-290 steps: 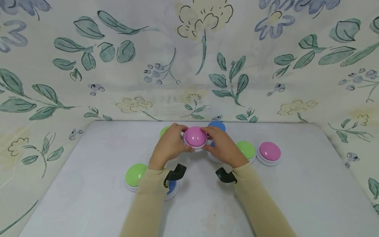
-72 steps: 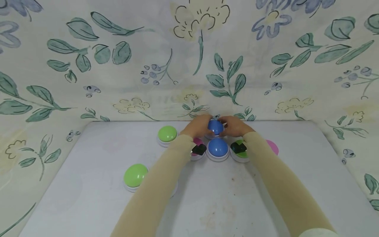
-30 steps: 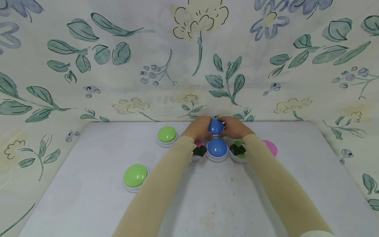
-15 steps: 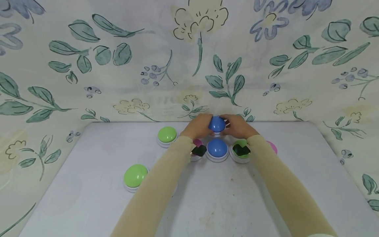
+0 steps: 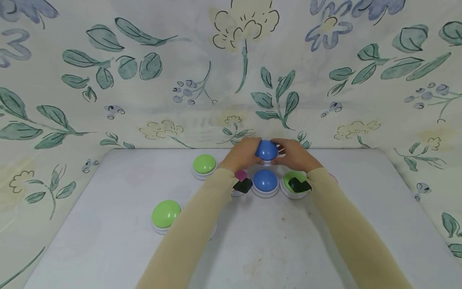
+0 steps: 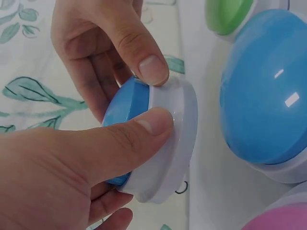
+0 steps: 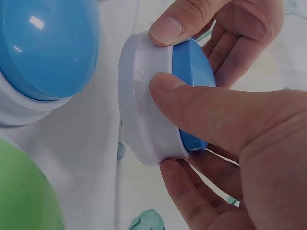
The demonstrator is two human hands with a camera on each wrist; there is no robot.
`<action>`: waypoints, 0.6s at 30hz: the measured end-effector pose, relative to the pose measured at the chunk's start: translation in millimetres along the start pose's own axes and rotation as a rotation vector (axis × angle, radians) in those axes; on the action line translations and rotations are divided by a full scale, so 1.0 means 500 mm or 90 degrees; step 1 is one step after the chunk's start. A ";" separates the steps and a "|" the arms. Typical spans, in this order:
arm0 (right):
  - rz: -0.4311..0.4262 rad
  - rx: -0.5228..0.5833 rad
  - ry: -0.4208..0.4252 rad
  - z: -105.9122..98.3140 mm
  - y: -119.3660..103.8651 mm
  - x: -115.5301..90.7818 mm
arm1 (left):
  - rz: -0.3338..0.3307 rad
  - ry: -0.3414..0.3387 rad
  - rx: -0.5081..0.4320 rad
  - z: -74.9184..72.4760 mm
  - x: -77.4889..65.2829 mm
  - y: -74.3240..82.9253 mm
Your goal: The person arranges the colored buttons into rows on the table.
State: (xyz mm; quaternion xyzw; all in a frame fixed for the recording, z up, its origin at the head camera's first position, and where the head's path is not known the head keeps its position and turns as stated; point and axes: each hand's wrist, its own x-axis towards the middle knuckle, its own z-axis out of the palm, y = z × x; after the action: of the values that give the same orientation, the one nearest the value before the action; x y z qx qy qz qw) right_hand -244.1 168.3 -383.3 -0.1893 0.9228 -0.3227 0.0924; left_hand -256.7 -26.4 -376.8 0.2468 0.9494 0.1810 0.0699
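Observation:
Both hands hold one blue push button (image 5: 267,150) with a white base, just off the far edge of the table. My left hand (image 5: 242,154) grips its left side and my right hand (image 5: 294,155) its right side. In the left wrist view, the left thumb (image 6: 152,122) presses the white base (image 6: 165,143), with the fingers round the blue dome. The right wrist view has the right thumb (image 7: 168,84) on the base too. A second blue push button (image 5: 265,180) stands on the table in front of the held one, between a pink button (image 5: 241,175) and a green button (image 5: 293,180).
Two more green buttons stand to the left, one far back (image 5: 204,164) and one nearer (image 5: 166,214). The left sleeve hides most of another button by the nearer green one. A pink button's edge (image 5: 333,178) shows behind the right sleeve. Patterned cloth (image 5: 202,112) rises behind the white table (image 5: 249,257).
Earlier both hands held a pink button, which now stands left of the front blue one. Since then they have taken the rear blue button, and over the last second it rises slightly and shifts right.

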 end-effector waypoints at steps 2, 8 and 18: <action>-0.004 -0.001 0.005 -0.002 -0.001 -0.005 | 0.000 0.005 -0.002 -0.002 -0.004 0.004; -0.005 -0.002 0.018 -0.007 -0.004 -0.022 | 0.018 0.031 -0.015 -0.006 -0.012 0.015; -0.006 0.019 0.034 -0.012 0.002 -0.053 | 0.038 0.038 -0.010 -0.005 -0.028 0.036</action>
State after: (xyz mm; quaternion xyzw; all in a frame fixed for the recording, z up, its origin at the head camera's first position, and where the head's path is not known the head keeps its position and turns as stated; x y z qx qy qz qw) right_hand -222.0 183.1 -378.0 -0.1837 0.9192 -0.3415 0.0693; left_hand -237.0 -19.5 -367.1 0.2693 0.9418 0.1975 0.0380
